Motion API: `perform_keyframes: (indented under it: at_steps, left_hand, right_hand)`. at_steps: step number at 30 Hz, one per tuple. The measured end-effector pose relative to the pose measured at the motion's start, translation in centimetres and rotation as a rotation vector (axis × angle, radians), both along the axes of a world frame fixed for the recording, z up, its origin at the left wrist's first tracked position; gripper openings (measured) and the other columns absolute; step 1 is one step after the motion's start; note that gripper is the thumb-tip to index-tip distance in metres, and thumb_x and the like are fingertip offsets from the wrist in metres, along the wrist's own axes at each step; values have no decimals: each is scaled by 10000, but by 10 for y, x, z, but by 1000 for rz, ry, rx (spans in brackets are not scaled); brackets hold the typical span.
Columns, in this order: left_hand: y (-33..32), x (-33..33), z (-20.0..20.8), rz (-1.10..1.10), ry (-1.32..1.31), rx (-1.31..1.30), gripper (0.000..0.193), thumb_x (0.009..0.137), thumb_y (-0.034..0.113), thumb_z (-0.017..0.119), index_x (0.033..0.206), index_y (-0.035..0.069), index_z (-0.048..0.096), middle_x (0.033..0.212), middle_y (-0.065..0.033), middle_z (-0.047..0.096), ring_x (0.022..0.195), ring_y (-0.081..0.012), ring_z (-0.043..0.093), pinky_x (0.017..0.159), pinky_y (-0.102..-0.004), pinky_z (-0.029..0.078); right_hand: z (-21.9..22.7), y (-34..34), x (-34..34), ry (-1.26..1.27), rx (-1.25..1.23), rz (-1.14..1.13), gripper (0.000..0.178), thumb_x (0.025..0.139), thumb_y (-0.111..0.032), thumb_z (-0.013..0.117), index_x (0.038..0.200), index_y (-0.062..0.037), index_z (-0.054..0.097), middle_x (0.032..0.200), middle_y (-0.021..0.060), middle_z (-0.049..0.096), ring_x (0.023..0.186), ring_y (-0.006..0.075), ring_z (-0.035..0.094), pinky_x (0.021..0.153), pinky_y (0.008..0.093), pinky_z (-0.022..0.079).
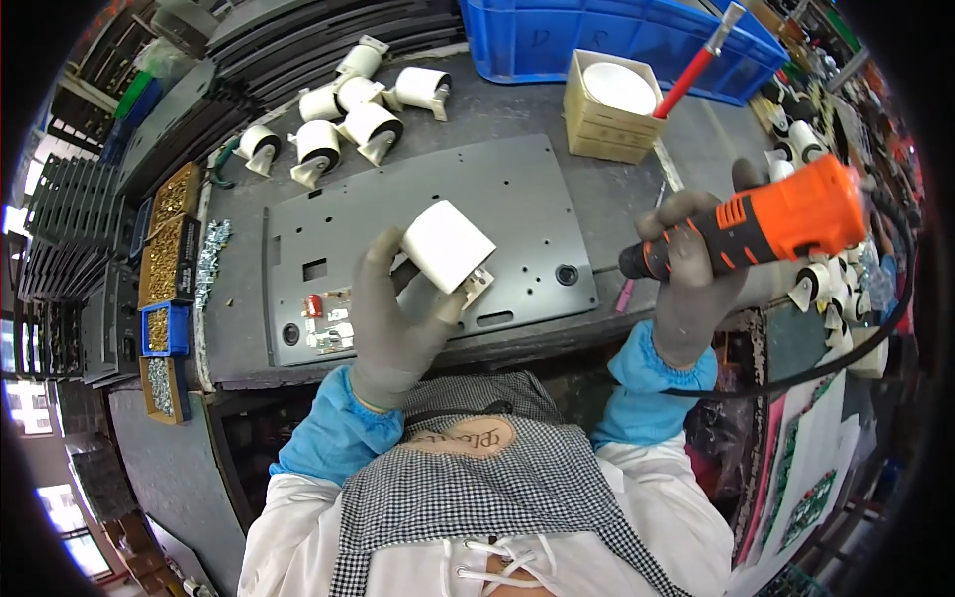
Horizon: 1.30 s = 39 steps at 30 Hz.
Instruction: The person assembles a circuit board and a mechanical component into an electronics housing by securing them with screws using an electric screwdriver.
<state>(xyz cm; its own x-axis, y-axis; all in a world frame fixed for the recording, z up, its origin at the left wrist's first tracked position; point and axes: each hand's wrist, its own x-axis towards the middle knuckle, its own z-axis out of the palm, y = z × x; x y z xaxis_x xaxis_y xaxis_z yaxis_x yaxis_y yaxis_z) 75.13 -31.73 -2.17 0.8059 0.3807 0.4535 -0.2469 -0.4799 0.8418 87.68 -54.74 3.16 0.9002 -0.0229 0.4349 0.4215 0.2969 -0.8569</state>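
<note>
My left hand (394,323), in a grey glove, grips a white cylindrical part (448,246) with a metal bracket (478,286) on its lower side. It holds the part above a dark grey metal panel (418,184) with holes, lying on the workbench. My right hand (696,284), also gloved, is wrapped round an orange and black power screwdriver (761,222), its nose pointing left, off the panel's right edge. A small board with a red component (314,305) lies at the panel's near left. Several similar white parts (317,141) stand behind the panel.
A blue crate (537,45) and a cardboard box (609,129) with a white round piece stand at the back. A red-handled tool (688,82) leans there. Trays of brass screws (164,264) and loose silver screws (211,264) lie left. A black cable (846,363) loops at right.
</note>
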Motion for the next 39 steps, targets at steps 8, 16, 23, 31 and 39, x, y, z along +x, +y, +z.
perform_keyframes:
  at_steps: [8, 16, 23, 31, 39]
  left_hand:
    - [-9, -12, 29, -24, 711, 323, 1108, 559, 396, 935, 1423, -54, 409, 1142, -202, 573, 995, -306, 638, 815, -409, 556]
    - [4, 21, 34, -326, 468, 396, 950, 640, 243, 895, 1436, 24, 425, 1289, -203, 587, 1164, -386, 610, 1003, -429, 502]
    - [16, 18, 26, -307, 454, 455, 872, 658, 252, 881, 1388, 16, 468, 1223, -208, 616, 1116, -366, 642, 930, -417, 541]
    - [13, -4, 75, -216, 896, 283, 859, 673, 374, 900, 1335, -27, 528, 1277, -237, 563, 1111, -324, 639, 872, -418, 542]
    - [42, 55, 53, -748, 355, 705, 725, 777, 452, 800, 1355, 71, 584, 1450, -206, 509, 1250, -396, 570, 1004, -432, 497]
  right_hand:
    - [-6, -1, 7, -97, 6, -39, 850, 765, 25, 665, 1482, 103, 218, 881, 100, 663, 746, 182, 688, 703, 318, 582]
    - [-4, -4, 12, -70, 4, -40, 835, 762, 26, 643, 1471, 118, 212, 885, 109, 668, 741, 203, 696, 708, 339, 592]
    - [-5, -1, 10, -89, -14, -33, 815, 777, 42, 650, 1465, 117, 219, 882, 113, 674, 747, 209, 704, 713, 348, 598]
    - [-9, 3, 9, -124, -116, -136, 844, 858, -201, 673, 1503, 91, 212, 902, 123, 669, 700, 208, 678, 682, 360, 585]
    - [0, 9, 0, -91, -15, -80, 795, 783, 55, 650, 1469, 100, 250, 837, 75, 660, 673, 141, 638, 639, 283, 533]
